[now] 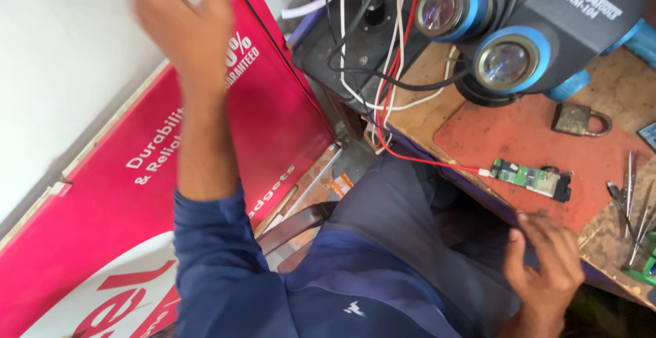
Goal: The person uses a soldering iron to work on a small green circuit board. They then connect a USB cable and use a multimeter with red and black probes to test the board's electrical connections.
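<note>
My left hand (181, 27) is raised at the top left, blurred, with its fingers apart and nothing seen in it. It is in front of a red printed board (102, 194), close to a thin black cable (263, 27). My right hand (547, 263) hovers at the near edge of the workbench with its fingers loosely curled and holds nothing. A small green circuit board (529, 175) lies on a red mat (506, 136) just above that hand, and a red wire (417, 159) leads to it.
A black stereo microscope (547, 20) with blue-ringed eyepieces stands at the back of the bench. A brass padlock (579, 119) lies on the mat. Tweezers (632, 198) lie at the right edge. White, red and black wires (386, 72) hang down beside the bench.
</note>
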